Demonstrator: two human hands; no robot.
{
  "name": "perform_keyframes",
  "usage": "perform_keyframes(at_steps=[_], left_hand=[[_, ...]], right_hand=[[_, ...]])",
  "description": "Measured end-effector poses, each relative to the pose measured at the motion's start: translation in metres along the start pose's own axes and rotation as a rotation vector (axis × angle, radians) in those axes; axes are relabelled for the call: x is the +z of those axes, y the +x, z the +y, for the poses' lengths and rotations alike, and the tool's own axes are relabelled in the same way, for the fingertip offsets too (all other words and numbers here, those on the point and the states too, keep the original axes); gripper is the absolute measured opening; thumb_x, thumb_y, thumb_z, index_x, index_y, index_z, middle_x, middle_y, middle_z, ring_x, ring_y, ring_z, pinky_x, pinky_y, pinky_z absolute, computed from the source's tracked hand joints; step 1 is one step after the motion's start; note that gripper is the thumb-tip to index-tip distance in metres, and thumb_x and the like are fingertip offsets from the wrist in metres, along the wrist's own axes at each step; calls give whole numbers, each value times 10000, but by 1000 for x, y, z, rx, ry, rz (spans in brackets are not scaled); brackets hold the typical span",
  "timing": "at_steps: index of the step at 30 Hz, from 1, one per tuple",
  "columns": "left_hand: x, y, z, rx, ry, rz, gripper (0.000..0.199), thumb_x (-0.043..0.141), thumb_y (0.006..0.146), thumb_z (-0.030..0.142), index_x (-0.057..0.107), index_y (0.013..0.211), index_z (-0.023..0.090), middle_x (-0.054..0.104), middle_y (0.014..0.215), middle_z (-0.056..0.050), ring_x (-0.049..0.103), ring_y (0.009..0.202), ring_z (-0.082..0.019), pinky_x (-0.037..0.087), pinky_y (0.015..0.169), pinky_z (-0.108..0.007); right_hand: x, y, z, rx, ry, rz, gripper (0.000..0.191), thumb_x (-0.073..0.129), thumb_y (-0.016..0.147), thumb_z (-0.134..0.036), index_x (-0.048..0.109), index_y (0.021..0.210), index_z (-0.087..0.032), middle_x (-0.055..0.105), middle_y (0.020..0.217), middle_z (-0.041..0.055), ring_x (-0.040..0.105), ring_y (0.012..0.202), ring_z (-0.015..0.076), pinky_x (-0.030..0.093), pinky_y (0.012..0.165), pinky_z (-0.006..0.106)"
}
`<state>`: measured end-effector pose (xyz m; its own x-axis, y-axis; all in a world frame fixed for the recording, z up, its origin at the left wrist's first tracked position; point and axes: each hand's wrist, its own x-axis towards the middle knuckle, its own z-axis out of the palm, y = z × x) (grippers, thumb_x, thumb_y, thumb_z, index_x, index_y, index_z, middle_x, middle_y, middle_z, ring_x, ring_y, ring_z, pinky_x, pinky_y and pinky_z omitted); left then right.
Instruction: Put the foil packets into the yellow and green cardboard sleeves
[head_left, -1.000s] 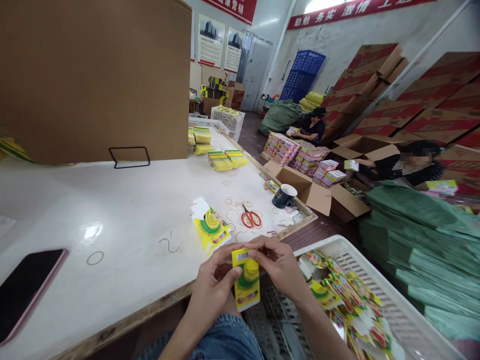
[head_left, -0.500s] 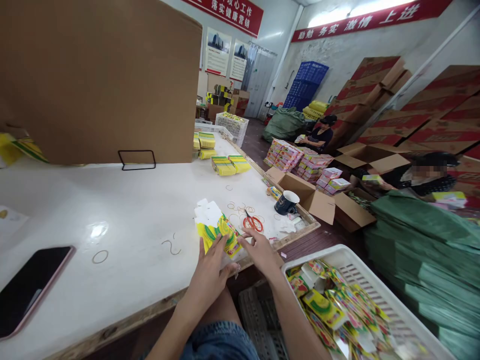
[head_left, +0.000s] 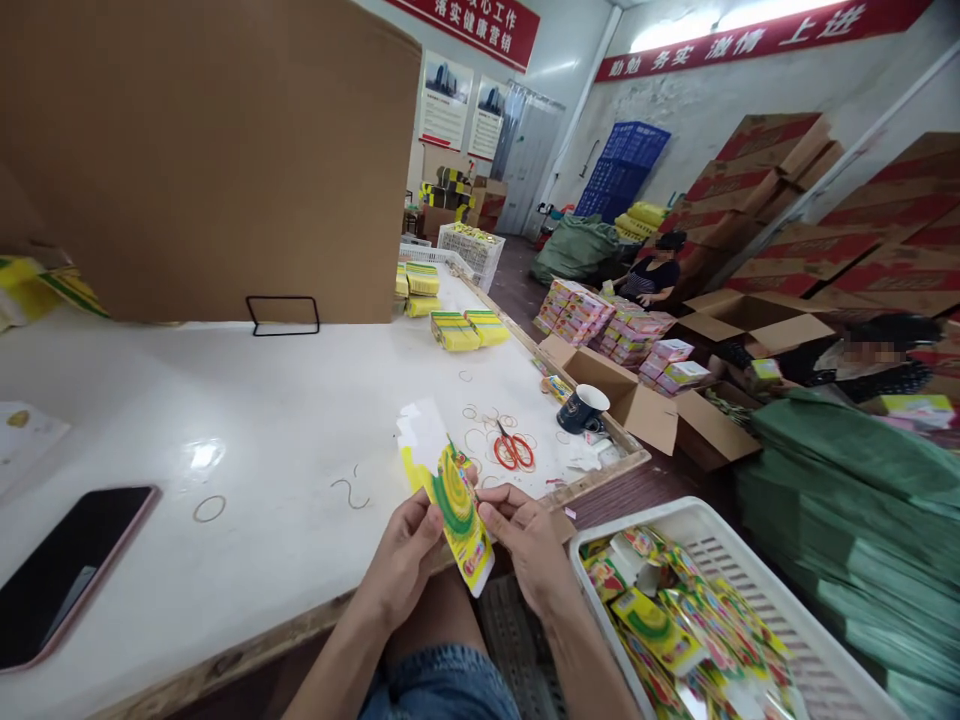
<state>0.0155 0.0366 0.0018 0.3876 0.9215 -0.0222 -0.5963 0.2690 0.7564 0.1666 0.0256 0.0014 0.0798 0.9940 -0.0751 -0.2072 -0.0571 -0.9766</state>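
Between both hands is a flat, printed yellow-and-green carton (head_left: 459, 510), tilted over the table's front edge. My left hand (head_left: 405, 550) pinches its left edge between thumb and fingers. On the opposite side, my right hand (head_left: 525, 540) grips the right edge with thumb and fingertips. Just beyond it, white carton flaps (head_left: 424, 428) lie over the table; whether they belong to the same piece I cannot tell. Red-handled scissors (head_left: 514, 450) rest among loose rubber bands (head_left: 480, 440) past my right hand.
The white table (head_left: 285, 420) carries a phone (head_left: 67, 570), a dark mug (head_left: 581, 410) and bundled yellow cartons (head_left: 469, 332). A large cardboard sheet (head_left: 247, 170) stands at left. By my right arm, a white basket (head_left: 697, 510) holds many cartons. Two people sit beyond at right.
The carton has been lifted from the table and tilted toward me. My fingers, spread over it before, now pinch its two edges. The view has shifted slightly.
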Motion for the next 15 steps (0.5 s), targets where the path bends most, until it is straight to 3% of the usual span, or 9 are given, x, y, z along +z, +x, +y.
perform_keyframes(at_steps=[4,9,13,15], left_hand=[[1,-1,-1,43,26,38,400,744,714,412,690,1032,174,729,1062,-112,638,1052,-290,509,890,-375],[3,4,-9,56,92,175,355,679,775,413,619,1001,145,740,945,-81,681,921,-238,543,793,-346],[6,1,-8,158,215,296,487,703,771,277,427,1168,215,707,923,-23,684,877,-178,526,788,-284],[9,-3,-3,181,273,311,589,687,781,246,314,1236,263,684,969,-21,689,857,-178,534,742,-281]], right_hand=[[6,-5,-6,16,-31,-39,332,782,671,-424,687,869,-174,727,861,62,653,786,201,511,771,354],[11,-10,-9,-15,-133,27,306,751,698,-447,652,758,-164,679,684,26,617,660,182,499,669,318],[10,-10,-6,-134,-313,131,275,682,771,-440,607,751,-177,625,662,8,566,644,168,464,629,289],[9,-10,-8,-165,-396,122,235,673,789,-398,606,849,-181,624,718,9,535,635,154,443,610,273]])
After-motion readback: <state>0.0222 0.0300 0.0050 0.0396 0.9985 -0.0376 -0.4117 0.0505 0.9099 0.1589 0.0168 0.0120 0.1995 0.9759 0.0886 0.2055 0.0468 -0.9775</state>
